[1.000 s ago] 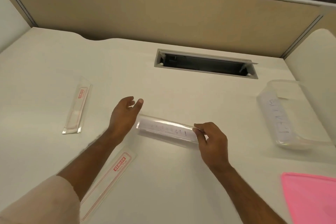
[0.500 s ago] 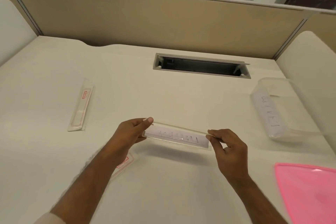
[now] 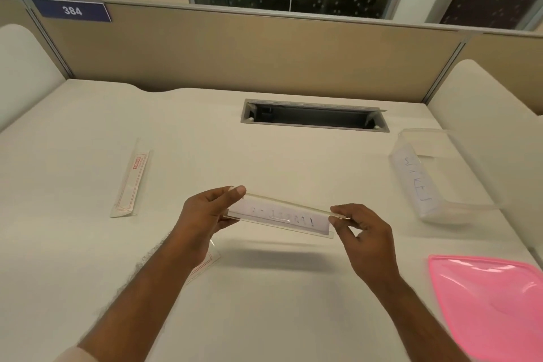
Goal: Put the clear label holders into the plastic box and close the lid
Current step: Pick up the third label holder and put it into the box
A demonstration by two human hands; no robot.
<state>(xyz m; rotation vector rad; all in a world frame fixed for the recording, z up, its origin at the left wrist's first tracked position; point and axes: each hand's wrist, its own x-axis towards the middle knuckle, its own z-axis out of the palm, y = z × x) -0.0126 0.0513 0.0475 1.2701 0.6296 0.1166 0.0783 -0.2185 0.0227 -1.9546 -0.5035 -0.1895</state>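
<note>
A clear label holder with a white paper insert (image 3: 280,216) is lifted above the desk, held at both ends. My left hand (image 3: 207,216) grips its left end, and my right hand (image 3: 363,228) pinches its right end. A second label holder with red print (image 3: 131,182) lies flat at the left. A third label holder (image 3: 205,263) is mostly hidden under my left forearm. The clear plastic box (image 3: 435,176) with a handwritten label stands open at the right. Its pink lid (image 3: 490,303) lies at the bottom right.
A grey cable slot (image 3: 314,116) is sunk into the desk (image 3: 293,317) behind my hands. A tan partition (image 3: 235,59) closes off the back. White side panels stand at the left and right edges.
My left hand has taken hold of the holder's left end. Both hands have lifted it off the desk. The camera has tilted up.
</note>
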